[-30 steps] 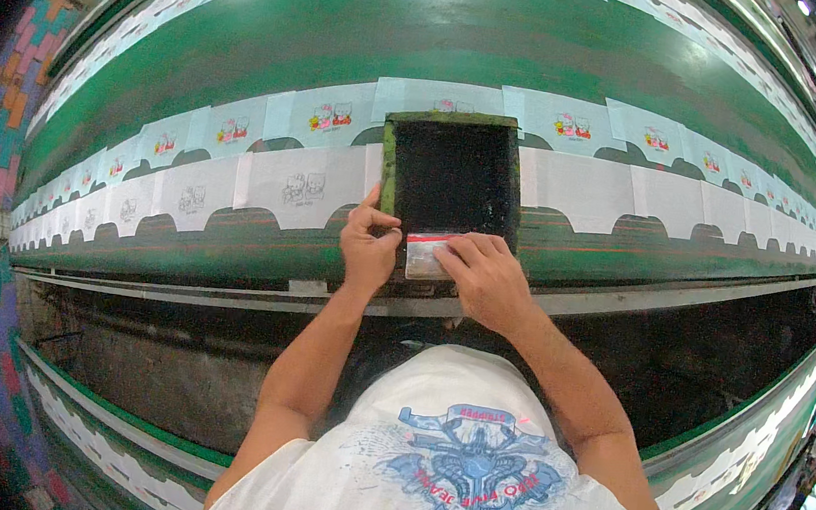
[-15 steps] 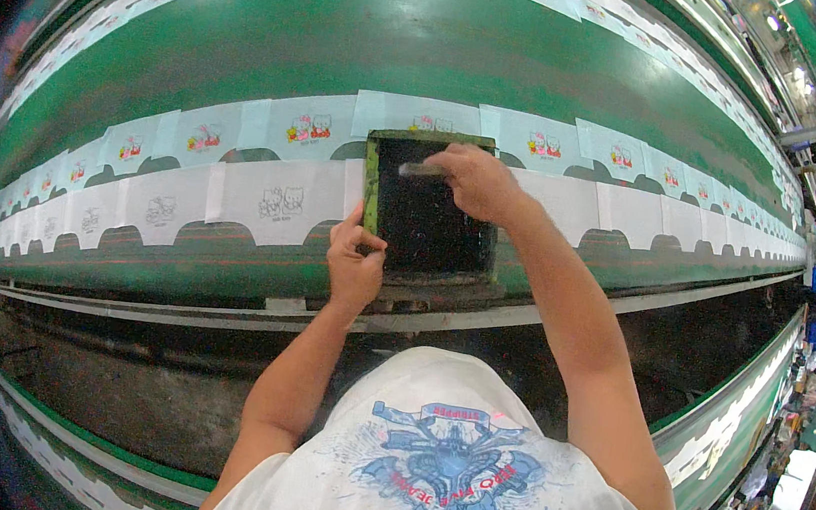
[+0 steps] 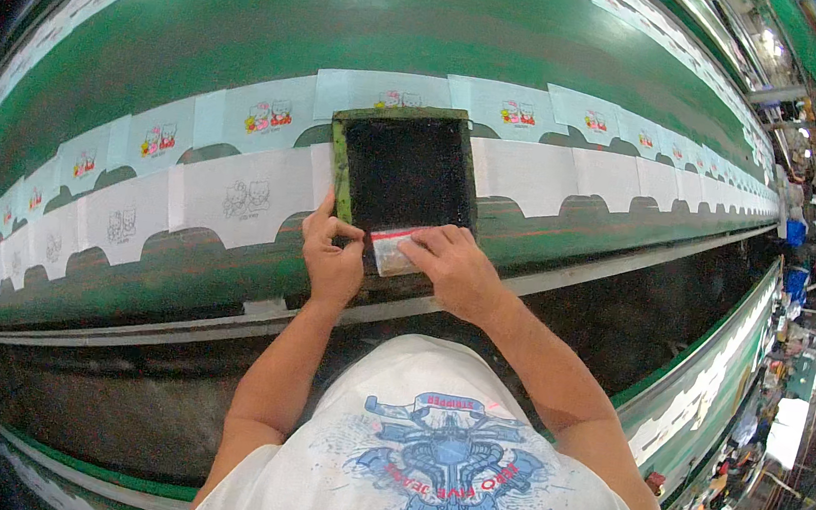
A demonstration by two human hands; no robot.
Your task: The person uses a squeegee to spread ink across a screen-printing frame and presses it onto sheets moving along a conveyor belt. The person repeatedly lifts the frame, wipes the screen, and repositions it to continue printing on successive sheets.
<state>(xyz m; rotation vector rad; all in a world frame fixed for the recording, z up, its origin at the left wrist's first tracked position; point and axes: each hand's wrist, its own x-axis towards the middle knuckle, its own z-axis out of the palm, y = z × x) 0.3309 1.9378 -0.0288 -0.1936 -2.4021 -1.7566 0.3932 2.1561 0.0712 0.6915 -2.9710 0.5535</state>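
Note:
A screen-printing frame (image 3: 340, 162) with a green rim and dark mesh lies on the row of white fabric pieces in front of me. My left hand (image 3: 333, 259) is at its lower left corner, index finger stretched along the side and the other fingers curled in against the rim. In my right hand (image 3: 458, 271) is a squeegee, a flat greyish-white blade (image 3: 392, 256) with a red line along its upper edge. It rests across the near end of the mesh, my fingers bent over its right part. The fabric under the frame is hidden.
White pieces with black outline prints (image 3: 249, 197) lie to the left, and blank white ones (image 3: 528, 176) to the right. Behind them runs a row of light-blue pieces with coloured prints (image 3: 268, 116) on the long green table (image 3: 374, 20). A pale rail (image 3: 158, 332) edges the table.
My right hand has pulled the squeegee from the far end of the mesh to the near end. My left hand stays at the frame's left side. The whole view has shifted slightly.

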